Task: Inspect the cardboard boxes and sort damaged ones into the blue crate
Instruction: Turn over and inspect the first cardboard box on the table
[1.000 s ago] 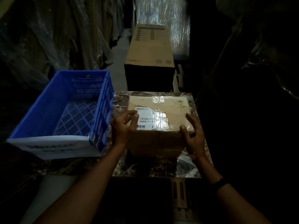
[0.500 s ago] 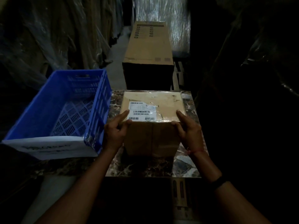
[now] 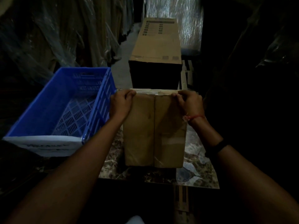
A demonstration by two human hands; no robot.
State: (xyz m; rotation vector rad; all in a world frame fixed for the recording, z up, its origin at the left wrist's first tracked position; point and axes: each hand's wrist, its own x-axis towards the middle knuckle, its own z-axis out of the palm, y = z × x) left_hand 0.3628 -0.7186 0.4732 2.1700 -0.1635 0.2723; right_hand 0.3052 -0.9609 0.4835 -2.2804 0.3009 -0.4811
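Dimly lit. Blue crate [image 3: 100, 113] at left, just beside cardboard box [image 3: 155, 131]. Box upright over marble counter [image 3: 199, 172], taped seam facing viewer. Left hand [image 3: 121, 104] and right hand [image 3: 189, 102] grip its top corners, fingers curled over edge. Box looks stiff, fairly light; corner hold seems secure.

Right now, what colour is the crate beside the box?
The crate is blue; head view.

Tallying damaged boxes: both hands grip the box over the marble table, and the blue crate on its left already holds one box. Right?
No: the head view shows the blue crate empty, its slotted floor bare. Left hand and right hand do grip the cardboard box over the marble table.
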